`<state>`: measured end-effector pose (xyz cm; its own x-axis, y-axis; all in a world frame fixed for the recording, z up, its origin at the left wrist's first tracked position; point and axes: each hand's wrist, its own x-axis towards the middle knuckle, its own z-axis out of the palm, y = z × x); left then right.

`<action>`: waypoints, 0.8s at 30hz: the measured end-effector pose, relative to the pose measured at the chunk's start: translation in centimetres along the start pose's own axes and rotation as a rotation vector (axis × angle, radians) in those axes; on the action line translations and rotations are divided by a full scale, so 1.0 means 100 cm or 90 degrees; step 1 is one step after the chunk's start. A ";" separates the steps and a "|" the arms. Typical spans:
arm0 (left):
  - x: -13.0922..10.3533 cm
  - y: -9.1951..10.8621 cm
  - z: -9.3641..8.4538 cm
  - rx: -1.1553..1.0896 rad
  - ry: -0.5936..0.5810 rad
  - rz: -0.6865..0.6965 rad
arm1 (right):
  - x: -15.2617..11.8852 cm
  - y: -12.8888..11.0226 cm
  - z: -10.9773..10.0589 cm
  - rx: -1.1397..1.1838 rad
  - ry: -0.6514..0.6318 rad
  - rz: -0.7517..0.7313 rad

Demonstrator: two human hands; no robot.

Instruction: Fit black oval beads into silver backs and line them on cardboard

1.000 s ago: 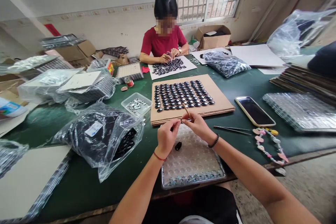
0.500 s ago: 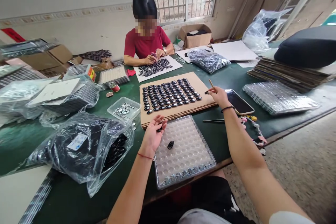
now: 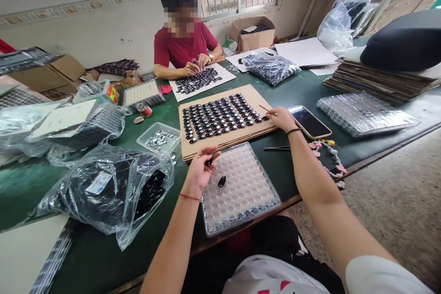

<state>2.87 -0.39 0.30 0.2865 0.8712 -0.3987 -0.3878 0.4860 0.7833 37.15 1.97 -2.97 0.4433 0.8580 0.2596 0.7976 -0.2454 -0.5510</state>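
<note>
Head | black piece (image 3: 208, 162) in hands (image 3: 199, 172) (left one) | tray (image 3: 250, 174) near

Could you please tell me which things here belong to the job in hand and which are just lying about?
Seemingly in use:
black piece in the left hand
wooden stick in the right hand
rows of black pieces on the cardboard
dimpled clear tray, with a loose black piece on it
bag of black pieces

Probably just lying about:
phone
beaded string
</note>
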 end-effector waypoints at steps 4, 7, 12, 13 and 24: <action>0.001 -0.003 0.001 -0.016 0.011 0.004 | -0.007 -0.022 -0.010 0.095 0.171 -0.031; 0.001 -0.006 0.002 -0.042 0.035 -0.002 | -0.037 -0.066 -0.009 0.379 0.173 -0.104; -0.001 -0.010 0.002 -0.064 -0.002 0.020 | -0.132 -0.151 -0.006 0.595 -0.338 -0.311; -0.001 -0.010 0.002 -0.068 -0.007 0.023 | -0.148 -0.161 -0.008 0.566 -0.463 -0.391; -0.004 -0.010 0.003 -0.095 -0.001 0.002 | -0.178 -0.173 -0.007 0.404 -0.742 -0.683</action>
<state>3.39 -1.24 -0.18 0.2863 0.8724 -0.3961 -0.5140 0.4887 0.7049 15.75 -9.39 2.46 -0.8854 0.4278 0.1819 0.1127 0.5772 -0.8088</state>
